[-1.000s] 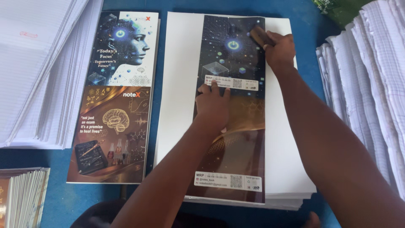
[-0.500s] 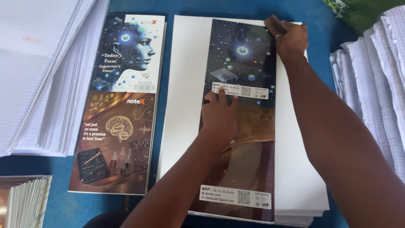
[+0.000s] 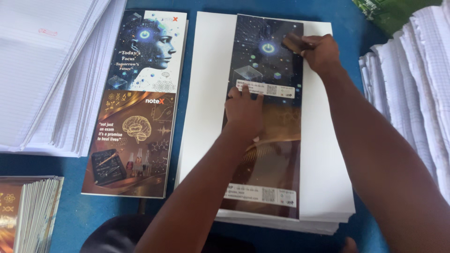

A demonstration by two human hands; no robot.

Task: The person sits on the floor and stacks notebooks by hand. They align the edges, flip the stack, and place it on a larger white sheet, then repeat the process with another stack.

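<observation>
Since half a second earlier, my right hand (image 3: 322,52) had slid left off the white margin onto the top of the dark strip, and it now gripped a small brown block (image 3: 294,43), fingers curled tight round it, pressing it on the glossy printed cover strip (image 3: 265,117). My left hand (image 3: 243,110) lay flat on the middle of that strip, fingers together and holding nothing, their tips touching a long white label (image 3: 267,89) with small square codes. The strip was tall and narrow, dark blue with a glowing dot above, brown and gold below, with a second white label (image 3: 260,194) near its bottom edge. It ran down the middle of a stack of white sheets (image 3: 204,93) on the blue table (image 3: 70,211). Just left of the stack lay a folded printed cover (image 3: 140,103), its upper half blue and white with a face in profile, its lower half brown with a golden brain. Further left, a pile of ruled paper (image 3: 47,70) was cut off by the frame, as were gridded sheets (image 3: 422,70) on the right and a bundle of cover edges (image 3: 28,211) at the lower left. My left forearm hid part of the strip's brown half, and a dark rounded shape (image 3: 112,234) at the bottom edge was hard to make out.
</observation>
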